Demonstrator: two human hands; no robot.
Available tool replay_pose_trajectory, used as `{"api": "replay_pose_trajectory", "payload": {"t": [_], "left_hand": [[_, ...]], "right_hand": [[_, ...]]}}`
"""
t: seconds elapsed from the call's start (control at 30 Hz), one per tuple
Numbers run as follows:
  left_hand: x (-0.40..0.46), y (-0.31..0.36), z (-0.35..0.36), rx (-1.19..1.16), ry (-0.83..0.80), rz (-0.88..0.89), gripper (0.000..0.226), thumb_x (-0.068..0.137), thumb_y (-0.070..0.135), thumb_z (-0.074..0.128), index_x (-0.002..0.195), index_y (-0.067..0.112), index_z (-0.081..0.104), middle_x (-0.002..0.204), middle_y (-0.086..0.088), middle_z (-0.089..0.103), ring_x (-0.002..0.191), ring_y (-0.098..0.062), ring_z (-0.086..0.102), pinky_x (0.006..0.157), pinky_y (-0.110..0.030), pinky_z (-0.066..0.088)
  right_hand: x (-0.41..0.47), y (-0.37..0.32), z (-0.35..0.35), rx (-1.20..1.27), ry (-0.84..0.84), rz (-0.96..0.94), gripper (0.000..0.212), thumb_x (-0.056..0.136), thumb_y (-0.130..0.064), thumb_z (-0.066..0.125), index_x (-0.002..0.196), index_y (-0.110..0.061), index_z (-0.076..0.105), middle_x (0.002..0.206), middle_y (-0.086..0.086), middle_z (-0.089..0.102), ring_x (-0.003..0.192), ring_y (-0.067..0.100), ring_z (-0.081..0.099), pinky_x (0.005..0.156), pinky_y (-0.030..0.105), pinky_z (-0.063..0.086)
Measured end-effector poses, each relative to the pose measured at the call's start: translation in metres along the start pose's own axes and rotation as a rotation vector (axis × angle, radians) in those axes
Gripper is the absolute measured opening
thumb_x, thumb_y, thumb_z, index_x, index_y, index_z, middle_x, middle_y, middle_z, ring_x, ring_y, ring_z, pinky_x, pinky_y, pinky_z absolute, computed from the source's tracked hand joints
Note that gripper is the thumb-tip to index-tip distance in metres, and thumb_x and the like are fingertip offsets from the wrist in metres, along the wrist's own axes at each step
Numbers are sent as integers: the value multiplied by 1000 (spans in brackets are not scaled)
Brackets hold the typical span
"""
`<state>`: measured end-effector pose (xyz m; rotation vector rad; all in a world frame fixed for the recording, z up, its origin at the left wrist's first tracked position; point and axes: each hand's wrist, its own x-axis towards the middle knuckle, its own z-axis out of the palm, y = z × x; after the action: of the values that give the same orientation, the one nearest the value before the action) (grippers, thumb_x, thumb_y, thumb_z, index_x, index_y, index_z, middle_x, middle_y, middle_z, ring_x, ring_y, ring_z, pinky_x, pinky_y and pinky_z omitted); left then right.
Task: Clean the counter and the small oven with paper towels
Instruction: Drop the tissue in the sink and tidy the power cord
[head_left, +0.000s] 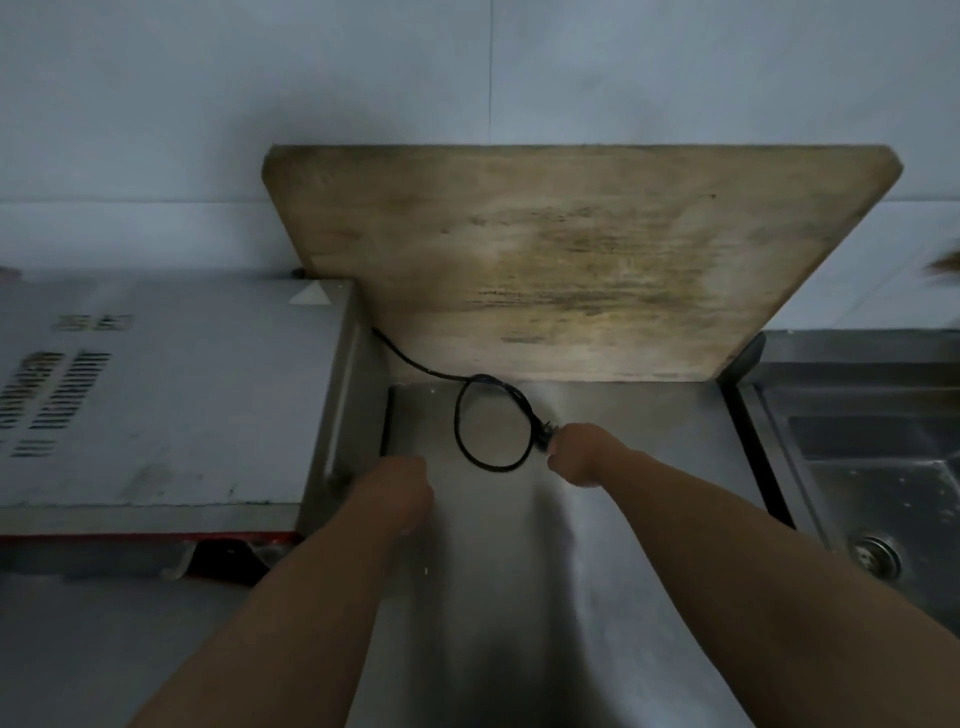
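Stainless steel forms the counter (597, 519) that fills the lower middle of the frame, dimly lit and streaked with dull reflections. Two bare forearms are stretched across it from the bottom edge.

The right hand (582, 454) is seen just right of centre, its fingers curled down around the plug end of a black power cord (491, 428). The plug is gripped at the fingertips, and the cord is looped in a ring on the steel before it is led up and left behind the oven.

The left hand (400, 488) is placed left of centre, near the oven's right side. Its fingers are bent under into a loose fist, knuckles toward the counter; whether anything is held inside cannot be told, since the fingertips are hidden beneath the hand. The two hands are kept apart, with the cord loop lying between and above them.

The small oven (156, 395) is set at the left of the frame, its pale vented top turned to the camera and a red strip shown along its lower edge. A worn wooden cutting board (571, 260) is leaned against the wall in the upper middle, its lower edge resting on the counter. A steel sink (883, 467) with a drain is seen at the right edge.
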<state>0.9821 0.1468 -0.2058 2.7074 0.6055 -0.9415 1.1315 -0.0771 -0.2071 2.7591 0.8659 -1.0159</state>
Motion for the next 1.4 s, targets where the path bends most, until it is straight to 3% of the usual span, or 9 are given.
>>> {"api": "replay_pose_trajectory", "payload": {"t": [0.2,0.33,0.47,0.6,0.83,0.93,1.2,1.33,1.4], "left_hand": [[34,19,-12,-23,69,-26,43,100,27,42,138,11,51,144,-13,52,129,-30,52,106,-38,44],[69,46,-23,-13,163,9,48,103,31,39,147,13,42,148,-13,47,133,-31,47,109,-38,40],[99,76,-27,44,205,24,42,101,27,44,139,10,49,141,-15,53,127,-32,52,103,-41,45],[123,93,-21,136,220,31,45,100,24,43,142,7,45,137,-15,56,123,-33,55,99,-43,48],[155,108,-9,165,228,127,46,102,24,40,146,12,41,147,-10,47,131,-27,48,104,-41,45],[164,107,-9,197,272,121,45,102,26,40,144,11,44,147,-11,48,134,-26,45,109,-40,41],[162,95,-33,136,426,85,44,99,25,43,141,11,43,144,-11,45,133,-31,34,108,-40,37],[157,91,-44,174,429,70,46,98,26,42,143,14,41,149,-10,40,137,-31,30,108,-44,36],[156,90,-45,173,418,68,47,98,26,42,144,14,40,150,-10,40,138,-31,30,108,-44,35]], "right_hand": [[34,27,-25,133,107,13,27,94,-26,49,102,-9,69,109,11,66,100,30,62,85,34,50],[66,43,-37,222,160,54,28,97,-17,41,96,-9,68,102,12,63,98,30,62,73,29,44],[93,52,-40,382,193,75,29,98,-12,42,111,-5,67,120,10,62,109,29,58,80,28,42],[125,54,-23,389,157,57,31,97,-20,45,113,-9,70,121,9,64,111,27,59,89,30,47],[166,40,4,423,166,39,31,89,-38,60,106,-12,62,92,4,62,92,25,62,71,31,47],[173,33,5,416,167,44,28,88,-36,62,100,-10,64,96,9,67,90,28,63,72,33,51],[178,32,0,465,121,151,52,81,-34,67,123,-9,50,111,13,63,104,33,61,76,34,49],[181,23,-5,471,136,127,25,83,-40,62,83,-15,57,82,4,59,88,30,64,65,31,46],[187,16,-3,444,151,109,24,84,-40,61,79,-16,59,81,3,60,86,28,65,68,33,50]]}}
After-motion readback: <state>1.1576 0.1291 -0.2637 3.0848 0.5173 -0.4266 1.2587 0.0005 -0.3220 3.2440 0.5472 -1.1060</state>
